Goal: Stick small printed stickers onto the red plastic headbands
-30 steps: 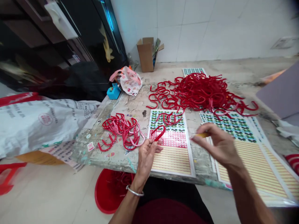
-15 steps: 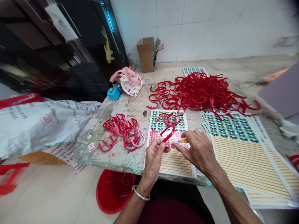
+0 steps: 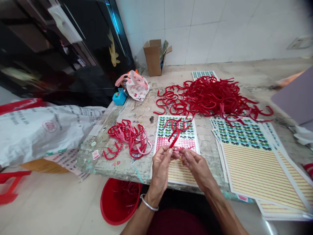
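Note:
My left hand [image 3: 161, 163] is closed on one end of a red U-shaped headband [image 3: 174, 141], whose curve points away from me. My right hand [image 3: 197, 164] has come up against the left fingertips, its thumb and fingers pinched at the headband's held end. A bit of a small yellow-handled tool [image 3: 181, 159] shows below the right fingers; the rest is hidden. Under both hands lies a printed sticker sheet [image 3: 160, 140] with green, red and yellow-striped bands. More red headbands [image 3: 179, 124] rest on its top part.
A large heap of red headbands [image 3: 212, 94] lies at the back right, a smaller pile [image 3: 129, 137] at left. Sticker sheets [image 3: 259, 166] are stacked right. A red bucket [image 3: 107, 202] stands below the table edge. A cardboard box [image 3: 153, 60] and blue container [image 3: 119, 97] stand behind.
My right hand has moved left and closed in on my left hand at the headband's end. The yellow-handled tool, plainly visible before, is now mostly hidden.

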A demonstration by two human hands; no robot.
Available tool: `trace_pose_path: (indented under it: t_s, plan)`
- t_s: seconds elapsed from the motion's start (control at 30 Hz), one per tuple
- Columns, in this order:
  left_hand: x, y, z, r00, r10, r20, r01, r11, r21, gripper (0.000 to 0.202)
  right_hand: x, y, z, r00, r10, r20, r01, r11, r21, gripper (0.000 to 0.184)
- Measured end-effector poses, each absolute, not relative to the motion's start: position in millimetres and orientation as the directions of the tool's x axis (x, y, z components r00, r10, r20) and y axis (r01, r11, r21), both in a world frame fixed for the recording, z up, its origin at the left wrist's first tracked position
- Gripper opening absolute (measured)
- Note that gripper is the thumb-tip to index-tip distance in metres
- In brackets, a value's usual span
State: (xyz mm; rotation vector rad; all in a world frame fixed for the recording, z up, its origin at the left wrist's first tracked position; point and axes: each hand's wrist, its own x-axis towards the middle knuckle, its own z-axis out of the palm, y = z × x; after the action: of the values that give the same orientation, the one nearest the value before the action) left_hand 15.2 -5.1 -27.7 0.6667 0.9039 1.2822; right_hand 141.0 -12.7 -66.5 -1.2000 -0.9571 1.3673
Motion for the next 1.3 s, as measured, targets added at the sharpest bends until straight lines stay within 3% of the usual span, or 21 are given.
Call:
trace_pose_path:
  t_s: [0.07,0.17,0.33,0.47,0.67,0.83,1.3]
  plan:
    - [15,-8,-30,0.042,0.978,-0.203,-0.498,0.197,0.845,0.01,136,-9,-60,-0.011,0.967,-0.254,-0.457,-0.231,-0.859,0.025]
    - [15,-11,-33,0.041,0.973,-0.229,-0.496,0.218,0.841,0.009,133,-6,-59,0.024,0.957,-0.289,-0.554,-0.227,-0.801,0.019]
    - [15,-13,-41,0.031,0.949,-0.314,-0.525,0.283,0.803,0.011,137,-7,-50,0.202,0.976,-0.079,-0.232,-0.03,-0.972,0.013]
    - [16,-14,-43,0.053,0.927,-0.372,-0.553,0.337,0.762,0.013,142,-4,-37,0.131,0.986,0.106,-0.045,0.113,-0.993,0.009]
    - [14,-17,-39,0.131,0.924,-0.358,-0.539,0.37,0.757,0.013,141,7,-44,-0.053,0.993,0.101,-0.038,0.099,-0.994,0.014]
    - [13,-18,-39,0.145,0.92,-0.365,-0.542,0.383,0.748,0.012,142,11,-48,-0.067,0.994,0.081,-0.038,0.079,-0.996,0.022]
    - [17,-20,-39,0.147,0.915,-0.376,-0.559,0.391,0.731,0.01,141,9,-57,-0.041,0.995,0.091,-0.001,0.091,-0.996,0.019]
